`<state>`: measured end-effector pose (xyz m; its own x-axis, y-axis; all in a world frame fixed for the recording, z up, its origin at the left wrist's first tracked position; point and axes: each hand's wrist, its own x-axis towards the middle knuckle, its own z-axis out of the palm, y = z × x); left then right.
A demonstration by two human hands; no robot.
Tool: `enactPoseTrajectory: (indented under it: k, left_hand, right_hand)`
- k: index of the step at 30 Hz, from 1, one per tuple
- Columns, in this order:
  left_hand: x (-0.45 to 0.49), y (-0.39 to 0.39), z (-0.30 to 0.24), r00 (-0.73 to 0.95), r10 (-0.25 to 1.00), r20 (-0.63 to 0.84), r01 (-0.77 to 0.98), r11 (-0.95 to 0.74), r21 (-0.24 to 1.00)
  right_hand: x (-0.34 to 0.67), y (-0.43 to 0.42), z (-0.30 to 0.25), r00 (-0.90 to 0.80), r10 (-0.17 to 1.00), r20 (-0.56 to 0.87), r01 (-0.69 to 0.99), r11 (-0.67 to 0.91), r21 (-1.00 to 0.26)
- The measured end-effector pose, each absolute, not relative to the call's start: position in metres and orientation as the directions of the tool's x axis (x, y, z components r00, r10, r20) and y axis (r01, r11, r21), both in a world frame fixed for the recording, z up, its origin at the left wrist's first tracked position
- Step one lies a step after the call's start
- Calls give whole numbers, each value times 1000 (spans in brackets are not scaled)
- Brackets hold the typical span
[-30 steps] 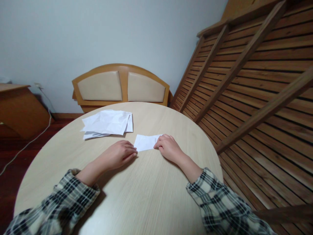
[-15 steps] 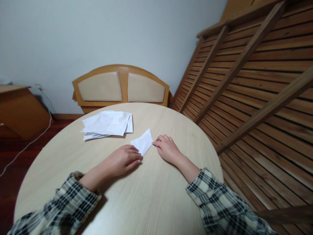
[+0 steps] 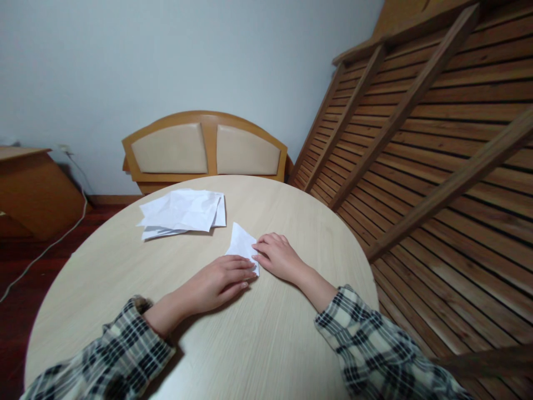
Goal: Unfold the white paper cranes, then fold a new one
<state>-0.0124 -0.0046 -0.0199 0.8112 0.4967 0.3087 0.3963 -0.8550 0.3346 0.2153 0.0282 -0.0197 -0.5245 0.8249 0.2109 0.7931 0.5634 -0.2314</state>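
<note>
A small piece of folded white paper (image 3: 241, 242) lies on the round table, one corner pointing away from me. My left hand (image 3: 220, 280) rests over its near-left part, with the fingers stretched out flat and pressing the sheet down. At the right edge of the paper my right hand (image 3: 278, 256) is closed, thumb and fingertips bent together on that edge. The fingertips of the two hands almost meet, and the near part of the paper is partly hidden beneath them.
Beyond my left hand, a loose pile of creased white papers (image 3: 181, 211) lies on the pale round table (image 3: 266, 344). Behind the table stands a padded headboard (image 3: 212, 147). Wooden slats (image 3: 441, 183) lean along the right, and a white cable (image 3: 45, 253) runs down at the left.
The folded paper has turned, its far corner swinging left. My left hand has slid right along it, and my right hand has come slightly left and down onto its right edge.
</note>
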Motion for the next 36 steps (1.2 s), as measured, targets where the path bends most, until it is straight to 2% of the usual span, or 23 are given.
enactPoseTrajectory:
  k: [8,16,26,36]
  left_hand:
    - [-50,33,-33,664,563,491,525,-820,229]
    - [-41,56,-42,664,538,520,547,-823,153]
    - [-29,91,-45,695,530,487,542,-830,131]
    - [-28,104,-49,667,548,504,514,-829,220]
  right_hand:
    - [213,30,-23,-547,810,210,768,586,-261]
    - [212,44,-28,-593,761,263,720,648,-249]
    - [222,91,-37,-629,692,355,652,718,-245]
    - [226,111,-41,-659,657,365,605,752,-261]
